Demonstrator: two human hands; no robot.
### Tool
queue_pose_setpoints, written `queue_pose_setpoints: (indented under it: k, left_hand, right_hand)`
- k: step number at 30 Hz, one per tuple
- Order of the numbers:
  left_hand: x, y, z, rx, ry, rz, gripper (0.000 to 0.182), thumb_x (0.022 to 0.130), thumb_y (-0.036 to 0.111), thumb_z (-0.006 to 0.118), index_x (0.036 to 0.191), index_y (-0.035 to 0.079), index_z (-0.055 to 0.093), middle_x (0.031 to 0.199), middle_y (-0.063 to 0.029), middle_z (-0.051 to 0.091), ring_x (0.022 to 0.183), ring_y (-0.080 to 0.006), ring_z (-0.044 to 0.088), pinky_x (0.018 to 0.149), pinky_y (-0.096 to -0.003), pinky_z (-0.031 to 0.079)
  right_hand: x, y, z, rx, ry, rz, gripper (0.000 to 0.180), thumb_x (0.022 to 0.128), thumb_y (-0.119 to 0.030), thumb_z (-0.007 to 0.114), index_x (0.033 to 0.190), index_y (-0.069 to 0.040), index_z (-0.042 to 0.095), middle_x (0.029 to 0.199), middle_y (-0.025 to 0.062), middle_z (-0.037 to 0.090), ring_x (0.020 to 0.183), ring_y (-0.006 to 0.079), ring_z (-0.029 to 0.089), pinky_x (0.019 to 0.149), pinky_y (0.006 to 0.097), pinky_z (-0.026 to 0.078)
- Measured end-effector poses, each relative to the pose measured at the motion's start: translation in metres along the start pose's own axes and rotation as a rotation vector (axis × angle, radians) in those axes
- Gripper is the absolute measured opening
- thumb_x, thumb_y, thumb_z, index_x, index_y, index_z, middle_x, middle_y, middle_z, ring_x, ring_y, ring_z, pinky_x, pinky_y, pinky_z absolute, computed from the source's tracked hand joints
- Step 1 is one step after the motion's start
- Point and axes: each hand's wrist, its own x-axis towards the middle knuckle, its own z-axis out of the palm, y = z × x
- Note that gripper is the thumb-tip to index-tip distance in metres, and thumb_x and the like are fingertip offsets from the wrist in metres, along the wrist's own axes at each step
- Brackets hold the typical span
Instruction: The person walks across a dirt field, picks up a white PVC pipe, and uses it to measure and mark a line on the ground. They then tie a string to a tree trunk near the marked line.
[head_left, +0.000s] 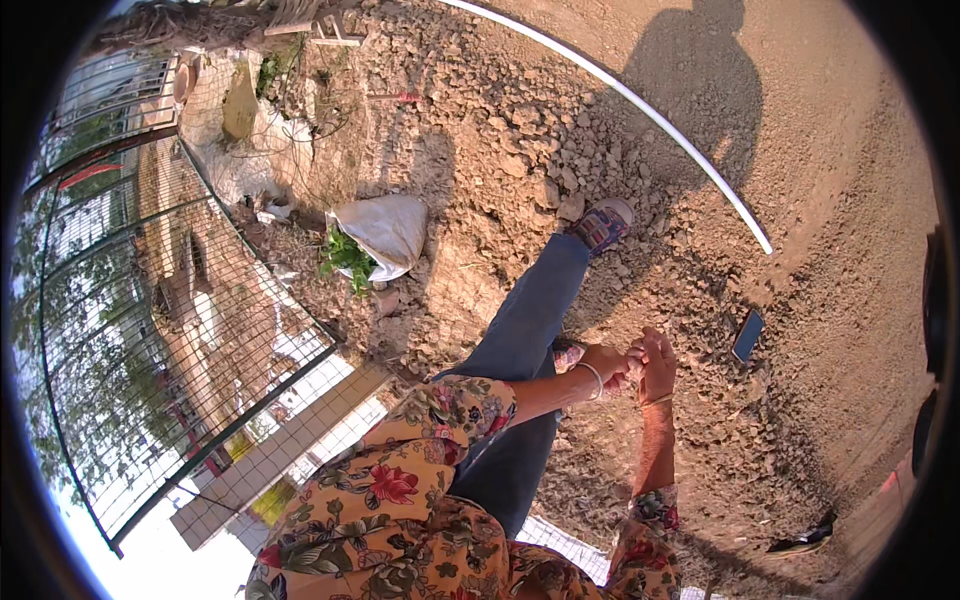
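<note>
My left hand (606, 367), with a pale bangle at its wrist, meets my right hand (657, 363) in front of my lower legs. The fingers of both hands are bent and drawn together at the tips. Whether something small is pinched between them cannot be told. A thin band circles my right wrist. On the soil to the right of my hands lies a smartphone (748, 337) with a dark face. My patterned shoe (602, 225) rests on the clods at the end of my outstretched leg in jeans (517, 315); part of the other shoe (568, 355) shows behind my left hand.
A long white pipe (645, 105) curves over the ground at the upper right. Left of my leg stands a white sack (390, 232) with green leaves (349, 259) at its mouth. A wire mesh fence (247, 337) runs along the left. Loose clods (517, 142) cover the soil.
</note>
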Motion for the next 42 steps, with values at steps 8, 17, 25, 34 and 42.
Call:
queue_pose_setpoints:
  k: [8,17,25,34,42]
  left_hand:
    - [-0.146,0.002,-0.087,-0.361,-0.215,0.387,0.017,0.086,0.015,0.053,0.095,0.001,0.057,0.076,-0.0084,0.062,0.064,-0.0158,0.061,0.057,-0.0260,0.048]
    - [-0.177,0.020,-0.239,-0.305,0.296,0.539,0.014,0.086,0.009,0.052,0.092,-0.001,0.058,0.072,-0.0103,0.062,0.058,-0.0162,0.060,0.049,-0.0253,0.047]
    - [-0.186,-0.027,-0.390,-0.483,0.482,0.360,0.016,0.081,0.008,0.053,0.092,-0.001,0.058,0.068,-0.0124,0.061,0.051,-0.0210,0.060,0.043,-0.0299,0.050]
    - [-0.162,0.061,-0.571,-0.573,0.499,0.385,0.017,0.078,0.003,0.050,0.093,-0.003,0.056,0.065,-0.0163,0.061,0.048,-0.0251,0.060,0.041,-0.0335,0.051]
    - [-0.168,0.169,-0.674,-0.423,0.599,0.479,0.013,0.077,0.006,0.051,0.087,0.001,0.058,0.061,-0.0131,0.060,0.043,-0.0205,0.057,0.036,-0.0297,0.046]
  right_hand:
    - [-0.083,0.049,-0.049,-0.155,0.099,0.199,0.016,0.083,-0.019,0.059,0.089,-0.007,0.051,0.070,0.0057,0.053,0.052,0.0145,0.051,0.043,0.0261,0.044]
    - [-0.128,0.069,-0.034,-0.088,0.120,0.179,0.006,0.084,-0.010,0.055,0.087,-0.006,0.052,0.063,0.0040,0.048,0.046,0.0118,0.043,0.039,0.0243,0.037]
    - [-0.067,0.028,0.074,-0.186,0.191,0.123,0.011,0.083,-0.012,0.057,0.088,-0.004,0.052,0.064,0.0075,0.052,0.050,0.0152,0.049,0.040,0.0268,0.039]
    - [0.016,-0.035,0.327,-1.118,-0.136,0.054,0.024,0.086,-0.022,0.056,0.097,0.000,0.058,0.077,0.0128,0.063,0.062,0.0210,0.062,0.054,0.0331,0.054]
    - [0.022,-0.095,0.322,-0.525,0.218,0.157,0.018,0.086,-0.020,0.056,0.094,-0.004,0.055,0.076,0.0145,0.060,0.062,0.0251,0.061,0.054,0.0401,0.054]
